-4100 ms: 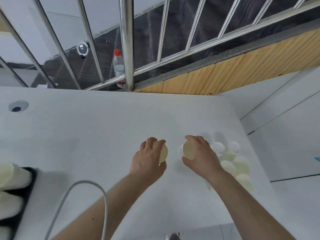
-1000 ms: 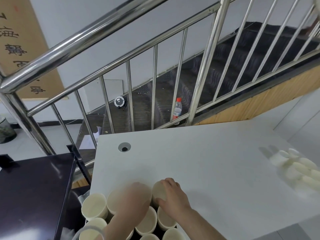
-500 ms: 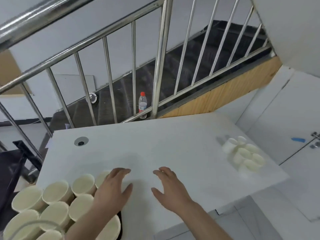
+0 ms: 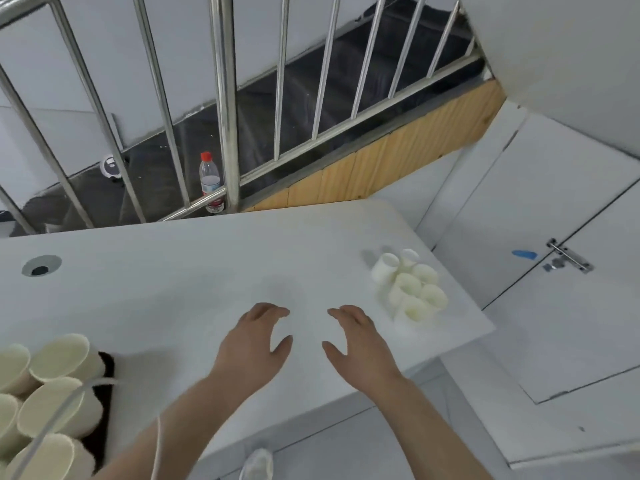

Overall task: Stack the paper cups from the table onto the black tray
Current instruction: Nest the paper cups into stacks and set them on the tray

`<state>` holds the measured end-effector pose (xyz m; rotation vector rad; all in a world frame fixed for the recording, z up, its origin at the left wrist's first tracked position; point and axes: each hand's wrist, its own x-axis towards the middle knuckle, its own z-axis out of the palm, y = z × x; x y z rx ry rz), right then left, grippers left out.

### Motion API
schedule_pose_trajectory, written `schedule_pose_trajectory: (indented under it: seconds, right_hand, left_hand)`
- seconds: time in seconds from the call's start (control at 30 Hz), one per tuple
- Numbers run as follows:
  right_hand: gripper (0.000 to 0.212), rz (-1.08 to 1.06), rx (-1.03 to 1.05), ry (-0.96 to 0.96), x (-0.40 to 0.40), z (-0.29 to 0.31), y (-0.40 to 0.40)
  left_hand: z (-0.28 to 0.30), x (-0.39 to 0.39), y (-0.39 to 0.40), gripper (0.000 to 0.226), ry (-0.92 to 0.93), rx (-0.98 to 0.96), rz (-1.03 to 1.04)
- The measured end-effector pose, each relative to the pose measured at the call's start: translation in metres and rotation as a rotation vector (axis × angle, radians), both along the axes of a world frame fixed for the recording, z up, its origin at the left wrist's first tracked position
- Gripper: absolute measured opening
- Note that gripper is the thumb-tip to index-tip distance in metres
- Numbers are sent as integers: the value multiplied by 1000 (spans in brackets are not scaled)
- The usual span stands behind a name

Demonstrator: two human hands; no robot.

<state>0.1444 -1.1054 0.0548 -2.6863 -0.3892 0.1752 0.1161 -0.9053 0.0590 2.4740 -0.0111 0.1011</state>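
Observation:
A cluster of several cream paper cups [image 4: 410,289] stands near the right edge of the white table [image 4: 173,271]. At the lower left, several more paper cups [image 4: 59,355] stand upright on the black tray [image 4: 105,403], of which only a dark strip shows. My left hand [image 4: 254,337] and my right hand [image 4: 353,336] hover over the middle of the table, side by side, fingers relaxed and spread, holding nothing. My right hand is a short way left of the cup cluster.
A round cable hole [image 4: 41,265] is in the table's far left. Behind the table runs a steel stair railing [image 4: 225,109] with a water bottle [image 4: 209,181] on the step. A white cable [image 4: 69,403] crosses the tray cups. A white door with a latch [image 4: 568,259] is at right.
Both hands have left the tray cups and moved rightward across the table toward the cup cluster. The view has swung right, so the tray sits further left.

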Motion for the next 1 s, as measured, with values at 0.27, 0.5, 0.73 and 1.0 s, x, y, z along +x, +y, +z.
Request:
schedule_pose_trajectory:
  seconds: [0.27, 0.5, 0.73, 1.0]
  right_hand:
    - [59, -124, -25, 45, 50, -19, -78]
    - [60, -193, -99, 113, 125, -21, -132]
    - [59, -200, -110, 121, 180, -28, -161]
    - [60, -217, -163, 187, 213, -34, -187]
  left_hand:
    - [-26, 84, -78, 46, 93, 11, -133]
    - [-51, 182, -145, 56, 162, 62, -238]
    - [-69, 267, -203, 61, 201, 213, -372]
    - [-90, 315, -230, 55, 248, 193, -386]
